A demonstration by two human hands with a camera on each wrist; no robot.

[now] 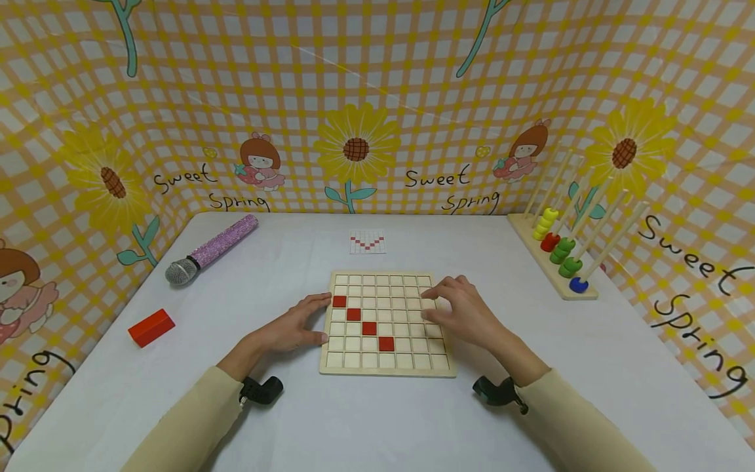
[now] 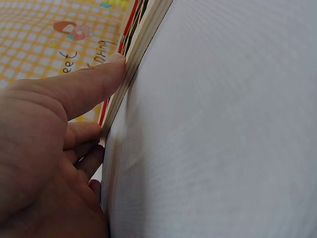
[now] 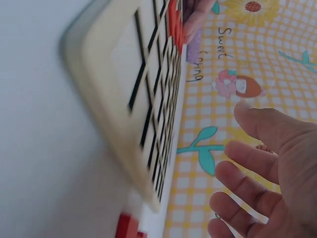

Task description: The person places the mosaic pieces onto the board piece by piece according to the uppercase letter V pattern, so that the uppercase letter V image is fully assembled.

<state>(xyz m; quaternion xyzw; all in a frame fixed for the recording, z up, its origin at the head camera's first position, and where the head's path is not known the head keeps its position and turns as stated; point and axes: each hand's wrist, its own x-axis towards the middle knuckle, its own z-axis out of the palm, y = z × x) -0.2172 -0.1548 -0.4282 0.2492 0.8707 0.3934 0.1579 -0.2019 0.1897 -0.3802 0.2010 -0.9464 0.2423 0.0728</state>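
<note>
Board lies flat on the table, between the fingers of the two hands. I judge it wooden, stiff and rather light, so it may slide if one side is pushed; the red squares on it seem small and perhaps loose, and could shift if it tilts. A good hold is at the side edges: the left hand touches the left edge, thumb and fingers well apart. The right hand is over the right side, its thumb and fingers apart and nothing visible between them; whether the tips touch, I cannot tell. Beyond both hands' fingertips lies a picture card; well to the right of the right fingers is a counting toy. Nearer than the fingers, there is good room for moving.
</note>
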